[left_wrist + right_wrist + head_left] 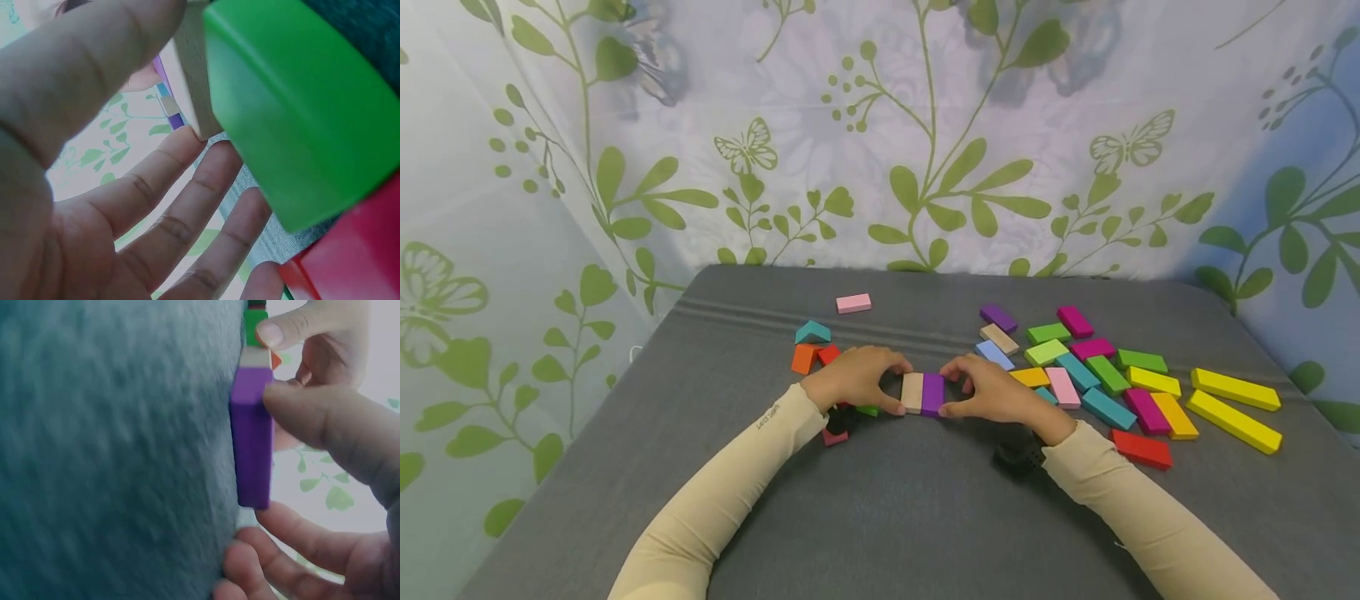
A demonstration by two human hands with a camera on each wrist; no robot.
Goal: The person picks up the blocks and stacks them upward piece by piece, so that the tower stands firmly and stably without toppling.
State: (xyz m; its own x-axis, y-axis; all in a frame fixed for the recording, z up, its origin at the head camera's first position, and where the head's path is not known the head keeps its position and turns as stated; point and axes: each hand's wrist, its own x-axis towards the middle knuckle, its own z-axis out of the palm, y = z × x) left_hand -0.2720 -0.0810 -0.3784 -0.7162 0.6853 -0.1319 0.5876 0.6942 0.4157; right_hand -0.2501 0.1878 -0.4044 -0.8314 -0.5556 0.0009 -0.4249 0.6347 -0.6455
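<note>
A plain wooden block (912, 392) and a purple block (932, 394) lie side by side on the grey table, their long sides touching. My left hand (863, 378) pinches the wooden block by its two ends, thumb at the near end and index finger at the far end. The purple block (253, 450) is pinched the same way by my right hand (992, 390). Close beside the left hand, a green block (306, 119) and a pinkish-red block (362, 250) show in the left wrist view. The left hand partly covers these blocks in the head view.
Teal (812, 332), orange (804, 358) and red (829, 354) blocks lie left of the hands. One pink block (853, 303) sits farther back. Many coloured blocks spread at the right, including two long yellow ones (1235, 389) and a red one (1141, 449). A patterned curtain (880, 150) hangs behind.
</note>
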